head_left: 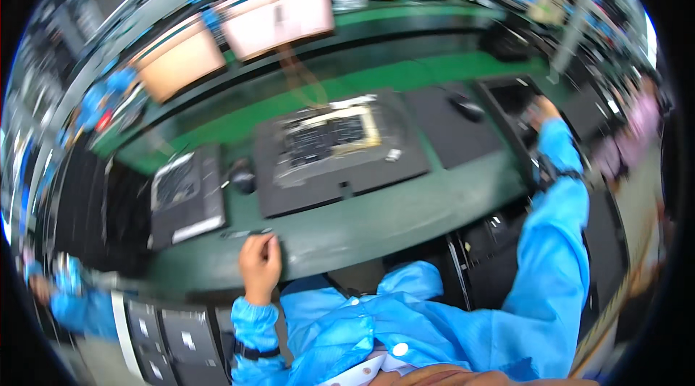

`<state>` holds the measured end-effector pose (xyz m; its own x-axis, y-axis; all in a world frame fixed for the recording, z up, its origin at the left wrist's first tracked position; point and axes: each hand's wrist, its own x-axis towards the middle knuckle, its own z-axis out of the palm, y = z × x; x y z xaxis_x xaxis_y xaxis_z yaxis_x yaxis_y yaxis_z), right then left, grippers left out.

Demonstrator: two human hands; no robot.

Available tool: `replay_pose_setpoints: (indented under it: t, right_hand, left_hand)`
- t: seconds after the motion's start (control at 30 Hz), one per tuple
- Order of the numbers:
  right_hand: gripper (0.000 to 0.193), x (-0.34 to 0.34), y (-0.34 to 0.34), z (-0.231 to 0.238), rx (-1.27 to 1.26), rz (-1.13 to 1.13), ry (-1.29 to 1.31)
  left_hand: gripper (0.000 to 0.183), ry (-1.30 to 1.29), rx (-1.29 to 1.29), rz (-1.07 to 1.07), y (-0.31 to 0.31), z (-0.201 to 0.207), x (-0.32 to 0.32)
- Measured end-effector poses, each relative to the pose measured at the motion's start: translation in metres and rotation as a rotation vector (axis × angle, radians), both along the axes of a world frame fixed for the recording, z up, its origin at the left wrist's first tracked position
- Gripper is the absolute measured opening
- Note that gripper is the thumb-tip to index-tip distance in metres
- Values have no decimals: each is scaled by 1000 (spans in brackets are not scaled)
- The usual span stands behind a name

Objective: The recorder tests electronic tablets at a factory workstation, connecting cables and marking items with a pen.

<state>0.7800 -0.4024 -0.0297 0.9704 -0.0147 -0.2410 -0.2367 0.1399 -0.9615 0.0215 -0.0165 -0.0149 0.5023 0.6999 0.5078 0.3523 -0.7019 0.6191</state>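
Observation:
My left hand [260,264] is at the near edge of the green table, its fingers curled closed. Just beyond the fingertips is a thin dark tool [250,232]; whether the fingers hold it or anything else, I cannot make out. Far to the right, my right arm is stretched out, and my right hand [543,111] reaches over the side of a black tray [527,141]. Its fingers are smeared and partly hidden, so their grip does not show. Between the hands, a dark foam board [318,199] carries a flat panel of black keys [326,138] with a pale border.
Left of the board are a round black object [242,176] and a dark board [184,225] bearing a keyed panel. Right of it, a black mouse [465,107] rests on a dark mat [452,143]. Two lit screens [276,15] stand behind; people in blue work across the line.

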Motion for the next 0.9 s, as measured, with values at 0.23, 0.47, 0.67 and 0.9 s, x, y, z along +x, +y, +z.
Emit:
replay_pose_setpoints:
  t: [0.23, 0.47, 0.67, 0.9]
  right_hand:
    - [22, 41, -4, 17, 70, 105, 154]
    - [34, 11, 42, 148, -300, 127, -589]
    - [48, -228, 144, 227, -147, 810, -634]
    - [34, -527, 370, 154, -117, 1657, -731]
  left_hand:
    - [6, -58, 45, 66, -7, 3, -4]
    - [17, -322, -89, -51, -20, 38, -7]
    - [82, -662, -1108, -846, -27, 49, 35]
    - [38, -1042, -1366, -616, -36, 36, -41]
